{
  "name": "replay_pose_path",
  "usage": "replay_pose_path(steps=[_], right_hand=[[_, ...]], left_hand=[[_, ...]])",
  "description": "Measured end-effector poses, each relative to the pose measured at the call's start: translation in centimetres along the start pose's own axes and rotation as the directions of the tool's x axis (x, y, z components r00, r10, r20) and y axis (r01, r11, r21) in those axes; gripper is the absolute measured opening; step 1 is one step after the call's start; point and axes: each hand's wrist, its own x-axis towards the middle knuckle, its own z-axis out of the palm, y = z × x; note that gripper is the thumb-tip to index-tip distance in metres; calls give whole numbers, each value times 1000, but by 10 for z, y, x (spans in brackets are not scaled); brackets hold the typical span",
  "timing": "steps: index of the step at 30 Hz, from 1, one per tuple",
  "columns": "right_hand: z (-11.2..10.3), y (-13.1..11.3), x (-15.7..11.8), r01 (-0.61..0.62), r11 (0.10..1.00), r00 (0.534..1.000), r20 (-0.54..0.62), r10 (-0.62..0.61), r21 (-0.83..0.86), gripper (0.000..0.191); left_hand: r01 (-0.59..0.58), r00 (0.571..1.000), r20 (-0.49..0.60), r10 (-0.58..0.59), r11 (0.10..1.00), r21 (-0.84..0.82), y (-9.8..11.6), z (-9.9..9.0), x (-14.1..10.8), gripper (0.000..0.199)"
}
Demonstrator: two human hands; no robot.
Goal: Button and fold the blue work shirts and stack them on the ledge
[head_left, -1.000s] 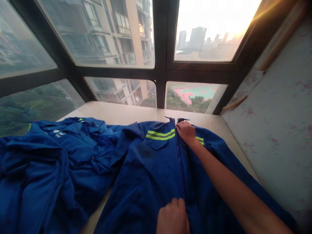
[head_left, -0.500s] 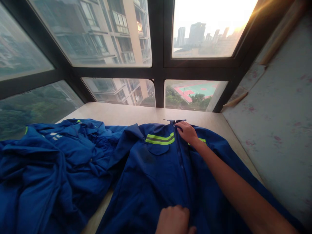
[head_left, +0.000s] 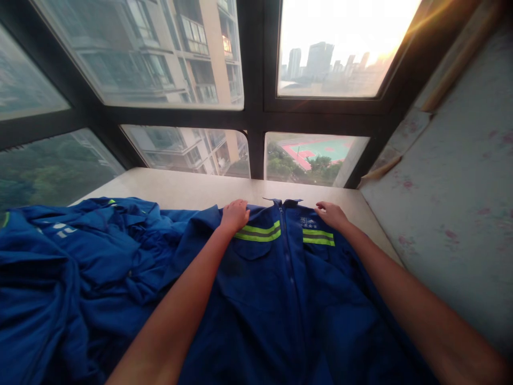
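A blue work jacket [head_left: 256,289] lies front side up on the windowsill, its collar towards the window. Yellow-green and grey reflective strips cross its chest, and the zip down the middle is closed near the collar. My left hand [head_left: 235,215] is on the left shoulder, its fingers bent together over the cloth. At the opposite shoulder, my right hand [head_left: 331,215] pinches the fabric with curled fingers, beside a small white print. Both sets of fingertips are partly hidden by the hands.
A second, crumpled blue garment [head_left: 104,256] with white lettering lies to the left, against the jacket's sleeve. Dark window frames [head_left: 256,120] rise behind the pale sill [head_left: 192,187]. A flower-patterned wall [head_left: 449,214] bounds the right side.
My left hand has moved from the jacket's lower front up to the left shoulder. My right hand has left the zip top by the collar and shifted right to the other shoulder.
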Motion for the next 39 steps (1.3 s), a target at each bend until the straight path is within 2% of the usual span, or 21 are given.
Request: replay_pose_path(steps=[3, 5, 8, 10, 13, 16, 18, 19, 20, 22, 24, 25, 27, 29, 33, 36, 39], right_hand=[[10, 2, 9, 7, 1000, 998, 59, -6, -20, 31], [11, 7, 11, 24, 999, 995, 101, -21, -36, 23], [-3, 18, 9, 63, 996, 990, 130, -55, -59, 14], [-24, 25, 5, 87, 994, 990, 119, -79, -64, 16], [-63, 32, -6, 111, 992, 992, 73, -107, -58, 19], [-96, 34, -33, 141, 990, 985, -109, -137, 27, 22], [-101, 32, -62, 172, 979, 955, -264, -137, 114, 21], [-98, 31, -78, 197, 969, 944, -294, -147, 148, 20], [-92, 30, -95, 222, 960, 947, -271, -171, 170, 19], [-74, 29, -125, 259, 947, 963, -121, -239, 192, 21], [-57, 28, -146, 255, 948, 962, 46, -268, 189, 25], [-51, 28, -153, 239, 954, 962, 94, -258, 179, 27], [-48, 28, -158, 214, 963, 964, 123, -236, 165, 29], [-53, 26, -155, 205, 963, 967, 115, -227, 176, 33], [-68, 14, -148, 169, 959, 981, 54, -186, 228, 37], [-76, 3, -149, 167, 948, 983, 32, -182, 270, 32], [-81, -9, -156, 224, 925, 968, 37, -247, 309, 34]], left_hand=[[8, 1000, 29, -8, 1000, -7, -14, 4, 24, 36], [11, 999, 53, -10, 1000, -11, -26, 7, 35, 33], [8, 998, 70, -7, 1000, -20, -47, 4, 41, 33], [1, 999, 49, 0, 999, -33, -61, -10, 37, 33], [-33, 999, -41, 30, 997, -69, -77, -45, 14, 31], [-108, 981, -173, 83, 984, -143, -84, -74, -28, 33], [-159, 965, -235, 114, 971, -180, -87, -75, -63, 31], [-173, 964, -232, 131, 970, -171, -87, -69, -81, 28], [-173, 970, -198, 144, 976, -136, -88, -60, -99, 23], [-139, 989, -59, 139, 990, 6, -86, -38, -130, 23], [-98, 994, 62, 89, 982, 161, -82, -19, -152, 37], [-81, 993, 99, 60, 971, 225, -79, -13, -159, 42], [-63, 989, 147, 18, 948, 311, -71, -12, -166, 46], [-67, 986, 168, 11, 940, 334, -59, -19, -167, 44], [-122, 992, 65, 113, 979, 161, -28, -32, -167, 34], [-179, 984, -26, 178, 984, -23, -5, -28, -172, 26], [-240, 971, -42, 236, 956, -167, 10, -21, -176, 25]])
